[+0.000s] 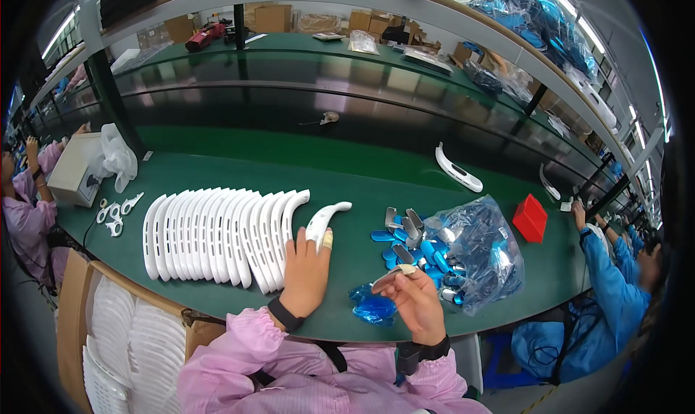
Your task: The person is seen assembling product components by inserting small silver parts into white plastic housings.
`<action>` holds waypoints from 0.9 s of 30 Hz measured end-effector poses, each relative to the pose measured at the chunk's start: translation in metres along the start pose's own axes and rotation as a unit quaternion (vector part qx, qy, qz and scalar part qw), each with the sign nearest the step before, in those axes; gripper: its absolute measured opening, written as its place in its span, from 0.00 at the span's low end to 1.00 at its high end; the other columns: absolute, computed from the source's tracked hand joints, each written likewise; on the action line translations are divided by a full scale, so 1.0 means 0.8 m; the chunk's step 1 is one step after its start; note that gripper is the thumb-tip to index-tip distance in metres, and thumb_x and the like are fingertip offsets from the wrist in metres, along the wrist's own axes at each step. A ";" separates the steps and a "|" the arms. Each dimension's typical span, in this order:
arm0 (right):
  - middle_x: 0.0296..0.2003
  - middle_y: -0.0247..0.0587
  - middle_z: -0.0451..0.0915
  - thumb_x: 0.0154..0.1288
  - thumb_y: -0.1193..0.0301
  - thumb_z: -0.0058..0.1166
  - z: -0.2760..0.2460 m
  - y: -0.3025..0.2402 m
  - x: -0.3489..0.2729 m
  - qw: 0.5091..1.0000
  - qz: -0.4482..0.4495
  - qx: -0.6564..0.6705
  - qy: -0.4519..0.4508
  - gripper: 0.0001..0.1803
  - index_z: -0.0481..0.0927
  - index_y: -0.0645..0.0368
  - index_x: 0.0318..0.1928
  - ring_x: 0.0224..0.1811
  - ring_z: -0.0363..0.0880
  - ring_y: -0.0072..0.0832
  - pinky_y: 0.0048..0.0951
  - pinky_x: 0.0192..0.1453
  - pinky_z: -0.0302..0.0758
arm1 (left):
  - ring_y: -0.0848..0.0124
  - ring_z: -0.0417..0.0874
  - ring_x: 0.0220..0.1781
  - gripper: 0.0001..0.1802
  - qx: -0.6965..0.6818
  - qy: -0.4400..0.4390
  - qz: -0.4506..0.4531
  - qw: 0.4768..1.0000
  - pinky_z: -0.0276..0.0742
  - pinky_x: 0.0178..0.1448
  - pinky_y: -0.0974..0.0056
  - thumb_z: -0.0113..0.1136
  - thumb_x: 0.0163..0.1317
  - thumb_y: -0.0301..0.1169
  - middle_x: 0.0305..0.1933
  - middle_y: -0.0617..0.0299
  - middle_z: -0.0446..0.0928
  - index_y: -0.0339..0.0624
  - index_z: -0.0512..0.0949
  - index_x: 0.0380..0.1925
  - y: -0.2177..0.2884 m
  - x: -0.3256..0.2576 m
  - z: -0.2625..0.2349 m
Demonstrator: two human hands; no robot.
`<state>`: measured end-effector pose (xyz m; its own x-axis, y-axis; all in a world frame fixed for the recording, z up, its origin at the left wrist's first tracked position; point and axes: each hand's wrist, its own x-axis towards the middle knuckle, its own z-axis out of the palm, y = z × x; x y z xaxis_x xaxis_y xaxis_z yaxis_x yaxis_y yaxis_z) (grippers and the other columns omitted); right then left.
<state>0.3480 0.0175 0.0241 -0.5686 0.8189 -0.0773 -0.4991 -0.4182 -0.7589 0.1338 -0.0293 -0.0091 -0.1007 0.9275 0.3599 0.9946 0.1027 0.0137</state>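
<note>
My left hand point(305, 273) is closed over the lower end of a white curved plastic part point(326, 218), with its upper tip pointing right; tape wraps one finger. To its left stands a long row of similar white curved parts point(195, 233), side by side with dark slots showing. My right hand point(418, 305) pinches a small silver-grey oval cover point(392, 278) between thumb and fingers, one of them wearing a pale finger cot. Beyond it lies a pile of blue and silver covers point(405, 240), spilling from a clear plastic bag point(485, 258). Crumpled blue film point(373, 307) lies beside my right hand.
A carton point(72, 327) of white parts stands at the lower left. Scissors point(132, 203), tape rolls and a beige box point(74, 169) sit at the left. Toward the right are a red bin point(530, 218) and another white curved part point(457, 170). Co-workers flank the green bench point(289, 168).
</note>
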 end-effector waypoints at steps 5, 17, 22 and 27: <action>0.38 0.37 0.81 0.65 0.77 0.54 0.019 -0.012 -0.002 0.983 -0.072 -0.163 0.041 0.11 0.78 0.66 0.47 0.34 0.78 0.21 0.21 0.42 0.74 | 0.55 0.65 0.66 0.37 -0.350 -0.094 -0.060 0.930 0.61 0.65 0.60 0.50 0.56 0.18 0.54 0.46 0.70 0.31 0.53 0.67 0.001 -0.001 -0.046; 0.32 0.36 0.81 0.62 0.80 0.55 0.075 -0.015 -0.004 0.857 -0.157 -0.489 -0.048 0.09 0.81 0.65 0.43 0.33 0.78 0.20 0.21 0.37 0.72 | 0.69 0.65 0.64 0.50 -0.847 -0.138 -0.099 0.504 0.56 0.67 0.69 0.54 0.50 0.16 0.62 0.54 0.64 0.40 0.39 0.72 0.011 -0.065 -0.092; 0.29 0.42 0.78 0.57 0.81 0.57 0.088 -0.004 -0.007 0.810 -0.256 -0.525 -0.039 0.10 0.81 0.66 0.41 0.29 0.77 0.28 0.25 0.33 0.71 | 0.69 0.65 0.65 0.47 -0.847 -0.105 -0.135 0.503 0.60 0.66 0.66 0.59 0.54 0.18 0.64 0.54 0.63 0.34 0.44 0.71 0.023 -0.065 -0.091; 0.29 0.41 0.79 0.56 0.82 0.57 0.086 -0.004 -0.008 0.805 -0.223 -0.547 -0.049 0.11 0.81 0.65 0.42 0.30 0.78 0.27 0.24 0.34 0.73 | 0.69 0.66 0.65 0.40 -0.846 -0.120 -0.172 0.490 0.64 0.66 0.65 0.60 0.58 0.20 0.65 0.54 0.63 0.30 0.50 0.68 0.023 -0.066 -0.091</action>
<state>0.3081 -0.0132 0.0711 -0.5677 0.7350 0.3708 0.1771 0.5489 -0.8169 0.1590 -0.1030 0.0401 -0.0675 0.9963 -0.0536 -0.5064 0.0121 0.8622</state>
